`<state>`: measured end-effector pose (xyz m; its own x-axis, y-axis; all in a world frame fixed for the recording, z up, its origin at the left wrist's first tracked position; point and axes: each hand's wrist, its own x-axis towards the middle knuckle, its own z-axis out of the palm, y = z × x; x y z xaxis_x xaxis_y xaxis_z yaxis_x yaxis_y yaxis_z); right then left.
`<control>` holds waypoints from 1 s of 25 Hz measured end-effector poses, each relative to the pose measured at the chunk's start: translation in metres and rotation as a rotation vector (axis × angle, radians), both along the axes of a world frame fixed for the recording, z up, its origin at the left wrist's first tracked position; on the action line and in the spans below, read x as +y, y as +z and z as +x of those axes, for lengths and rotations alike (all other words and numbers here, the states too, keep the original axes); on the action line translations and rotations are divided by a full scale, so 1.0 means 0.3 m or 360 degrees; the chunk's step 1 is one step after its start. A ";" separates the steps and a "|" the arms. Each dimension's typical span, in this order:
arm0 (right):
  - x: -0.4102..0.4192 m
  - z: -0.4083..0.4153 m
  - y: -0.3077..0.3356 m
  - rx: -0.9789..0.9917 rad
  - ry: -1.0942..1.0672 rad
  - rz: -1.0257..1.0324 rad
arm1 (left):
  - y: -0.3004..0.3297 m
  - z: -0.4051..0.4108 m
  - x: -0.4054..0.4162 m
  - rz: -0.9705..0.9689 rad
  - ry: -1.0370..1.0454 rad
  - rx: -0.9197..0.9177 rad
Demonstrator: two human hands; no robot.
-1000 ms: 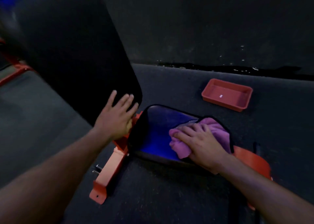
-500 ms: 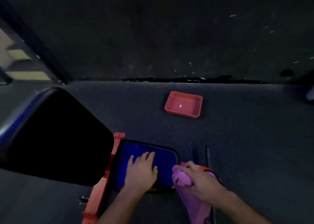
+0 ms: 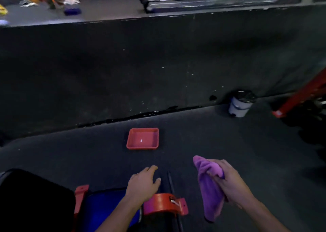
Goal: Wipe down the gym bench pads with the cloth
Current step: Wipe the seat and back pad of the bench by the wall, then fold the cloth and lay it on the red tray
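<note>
Right hand [image 3: 229, 184] grips a purple cloth [image 3: 210, 191] at lower right of the frame, lifted clear of the bench, its tail hanging down. Left hand [image 3: 142, 184], fingers loosely spread, reaches past the blue seat pad [image 3: 102, 208] at bottom centre, above an orange bracket [image 3: 162, 203]; a black back pad [image 3: 31, 201] fills the lower left. Wiping appears paused or finished; the cloth must return to a pad or be set aside. Dark rubber floor [image 3: 229, 143] holds a red tray [image 3: 142, 139] at centre, a lidded cup [image 3: 240, 104] by the low wall.
</note>
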<state>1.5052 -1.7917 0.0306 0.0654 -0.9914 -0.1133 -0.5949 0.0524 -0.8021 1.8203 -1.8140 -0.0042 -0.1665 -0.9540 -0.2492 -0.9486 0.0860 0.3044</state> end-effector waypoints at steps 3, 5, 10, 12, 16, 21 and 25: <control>-0.040 -0.191 0.020 -0.0119 -0.0158 0.0033 | 0.009 -0.223 -0.113 0.0009 -0.0061 0.0035; -0.087 -0.336 0.051 -0.0220 -0.0189 0.0051 | 0.004 -0.399 -0.183 0.0023 -0.0080 0.0073; -0.180 -0.564 0.114 -0.0322 -0.0316 0.0126 | -0.013 -0.700 -0.274 0.0150 -0.0070 0.0108; -0.257 -0.700 0.121 -0.0257 -0.0348 0.0136 | -0.012 -0.866 -0.331 0.0142 -0.0104 0.0155; -0.423 -0.781 0.108 -0.0229 -0.0412 0.0135 | 0.005 -0.986 -0.450 0.0108 -0.0132 0.0214; -0.658 -0.749 0.107 -0.0406 -0.0584 0.0161 | -0.003 -0.998 -0.609 0.0086 -0.0003 0.0612; -0.902 -0.702 0.092 -0.0508 -0.0539 0.0235 | -0.011 -1.000 -0.730 0.0123 -0.0028 0.1027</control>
